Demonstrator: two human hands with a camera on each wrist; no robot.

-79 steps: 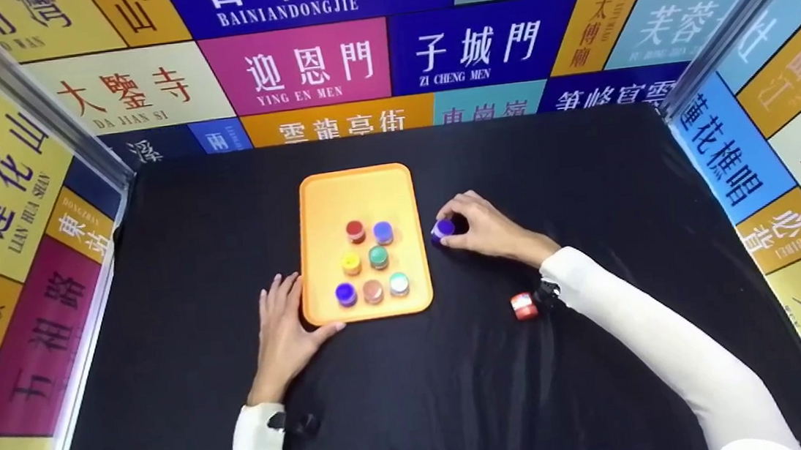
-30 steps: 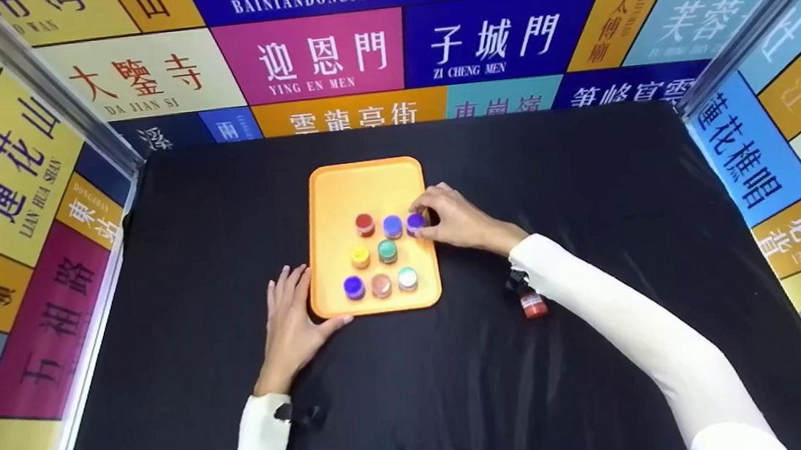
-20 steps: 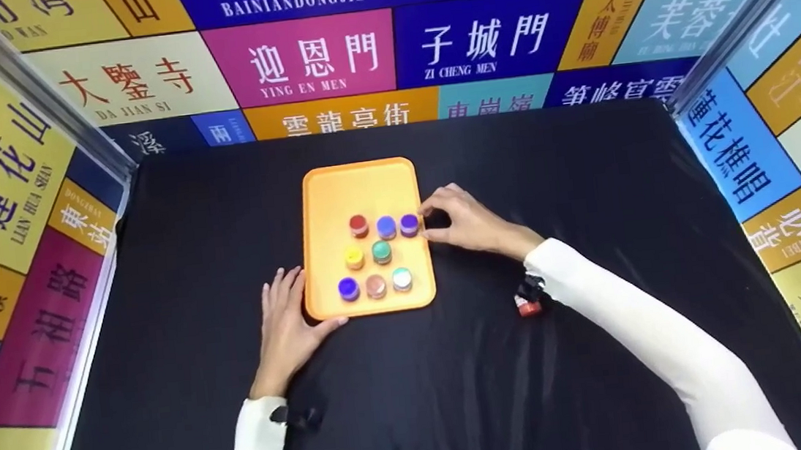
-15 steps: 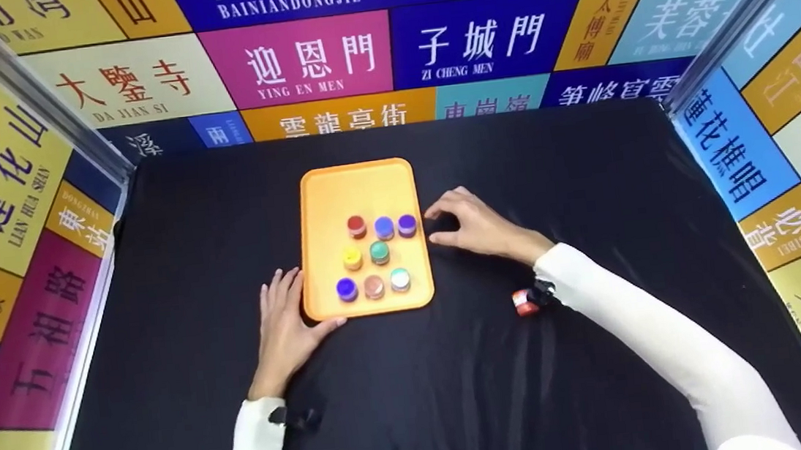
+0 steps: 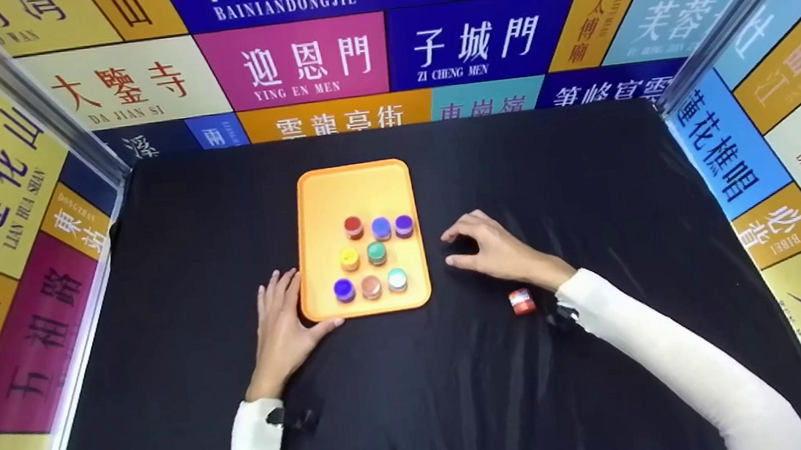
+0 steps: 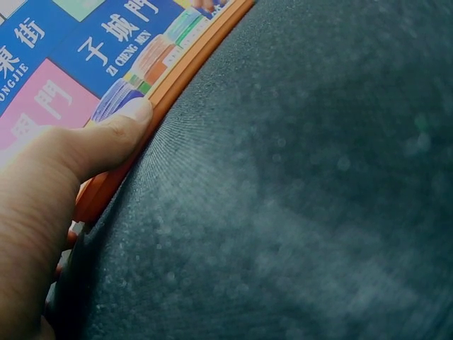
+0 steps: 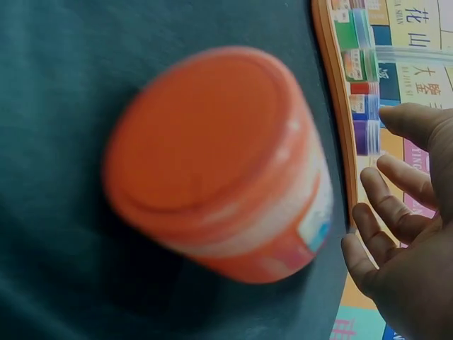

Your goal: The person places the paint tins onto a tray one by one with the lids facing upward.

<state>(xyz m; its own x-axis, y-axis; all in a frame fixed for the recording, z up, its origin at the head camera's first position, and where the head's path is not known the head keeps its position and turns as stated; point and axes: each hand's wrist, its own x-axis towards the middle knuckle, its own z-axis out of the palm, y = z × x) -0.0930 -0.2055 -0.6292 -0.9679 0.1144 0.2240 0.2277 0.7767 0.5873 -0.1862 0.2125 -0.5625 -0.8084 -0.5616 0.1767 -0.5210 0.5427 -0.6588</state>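
Observation:
My left hand [image 5: 283, 335] rests at the near left corner of an orange tray [image 5: 352, 178], fingers along its side. In the left wrist view its thumb [image 6: 124, 134] lies on the rim; the other fingers are mostly hidden. On the tray stand small paint jars in rows, among them a purple jar [image 5: 403, 226] by the right edge, a light blue jar [image 5: 381, 228] and a green jar [image 5: 376, 254]. My right hand [image 5: 495, 249] hovers right of the tray, fingers loosely bent and holding nothing. Close to its wrist, an orange-red jar [image 5: 522, 301] sits off the tray.
Black cloth [image 5: 417, 400] covers the table. Panels printed with large characters [image 5: 297, 62] stand along the back and both sides. A dark wrist camera [image 5: 562, 314] on the right arm is near the orange-red jar.
My right hand set the purple jar on the tray beside the light blue one, let go, and drew back right and nearer. My left hand stays at the tray corner.

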